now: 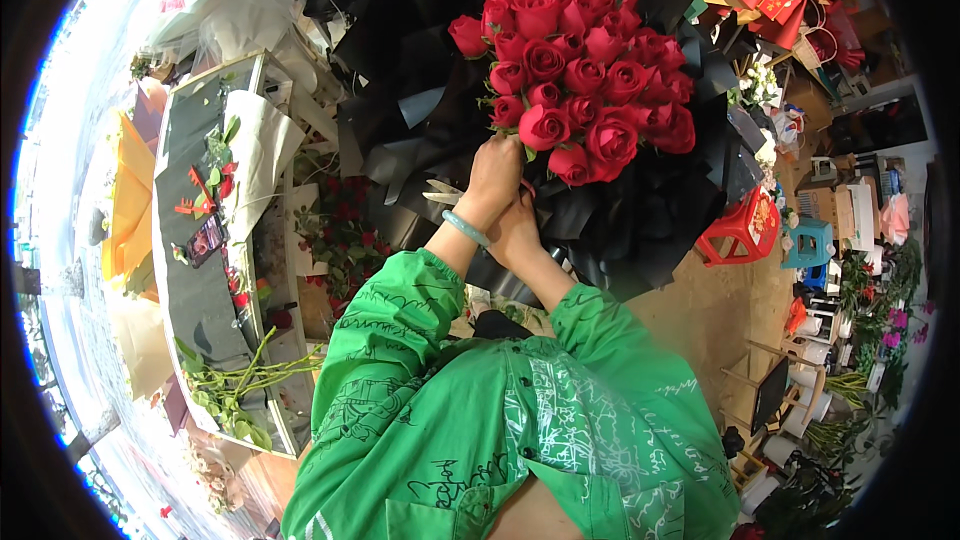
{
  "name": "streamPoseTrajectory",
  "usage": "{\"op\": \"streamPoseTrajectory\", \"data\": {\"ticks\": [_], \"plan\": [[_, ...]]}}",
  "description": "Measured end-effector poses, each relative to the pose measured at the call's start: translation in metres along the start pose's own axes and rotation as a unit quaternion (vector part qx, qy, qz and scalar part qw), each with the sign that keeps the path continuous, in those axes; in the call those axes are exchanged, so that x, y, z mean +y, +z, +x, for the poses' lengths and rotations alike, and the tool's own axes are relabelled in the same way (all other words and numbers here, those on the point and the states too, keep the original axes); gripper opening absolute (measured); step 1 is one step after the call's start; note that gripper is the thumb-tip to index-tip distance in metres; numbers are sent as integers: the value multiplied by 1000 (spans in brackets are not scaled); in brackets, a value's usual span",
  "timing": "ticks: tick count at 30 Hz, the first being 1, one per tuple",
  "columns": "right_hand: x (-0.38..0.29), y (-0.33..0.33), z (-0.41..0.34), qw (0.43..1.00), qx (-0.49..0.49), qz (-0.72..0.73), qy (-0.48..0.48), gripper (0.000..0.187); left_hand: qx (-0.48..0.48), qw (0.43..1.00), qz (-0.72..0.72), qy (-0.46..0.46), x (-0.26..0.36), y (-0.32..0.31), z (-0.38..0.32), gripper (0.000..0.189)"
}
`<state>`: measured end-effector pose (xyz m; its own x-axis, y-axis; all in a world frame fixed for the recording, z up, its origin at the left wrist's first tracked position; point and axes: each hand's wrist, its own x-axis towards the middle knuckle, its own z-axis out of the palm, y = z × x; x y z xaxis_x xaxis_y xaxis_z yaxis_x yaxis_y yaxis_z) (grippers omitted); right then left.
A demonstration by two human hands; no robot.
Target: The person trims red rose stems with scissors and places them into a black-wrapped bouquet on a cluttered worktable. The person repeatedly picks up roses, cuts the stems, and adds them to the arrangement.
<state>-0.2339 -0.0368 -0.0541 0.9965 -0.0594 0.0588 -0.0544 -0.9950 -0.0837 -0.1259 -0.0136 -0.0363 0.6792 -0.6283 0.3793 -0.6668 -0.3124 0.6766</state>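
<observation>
A large bouquet of red roses (585, 75) in black wrapping paper (420, 97) fills the upper middle of the view. My left hand (495, 165), with a pale green bangle (465, 228) on its wrist, is closed at the near side of the bouquet, just under the blooms; its fingertips are hidden. My right hand (517, 229) lies partly beneath the left wrist. It is closed around scissors, whose pale blades (442, 193) stick out left of my wrist; a bit of red handle shows by the fingers.
At left, a dark-topped table (202, 315) bears cut stems (255, 379), a phone (206, 240) and a red tool (196, 195). More red roses (345, 232) stand low beside it. On the floor at right are a red stool (742, 229), a blue stool (808, 244) and a chair (772, 390).
</observation>
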Motion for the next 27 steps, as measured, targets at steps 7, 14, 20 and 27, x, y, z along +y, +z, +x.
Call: {"op": "streamPoseTrajectory", "data": {"ticks": [7,14,20,27], "plan": [[2,-2,-4,1000,-23,-1,-9,47,24,994,101,28,-4,2,0,17],[3,-6,-3,999,-35,13,-12,50,54,989,112,80,-9,7,3,18],[2,-12,-3,999,-40,8,-8,54,26,992,123,26,-15,11,3,22],[1,0,-1,1000,8,11,4,50,6,999,21,-48,-7,2,2,12]]}}
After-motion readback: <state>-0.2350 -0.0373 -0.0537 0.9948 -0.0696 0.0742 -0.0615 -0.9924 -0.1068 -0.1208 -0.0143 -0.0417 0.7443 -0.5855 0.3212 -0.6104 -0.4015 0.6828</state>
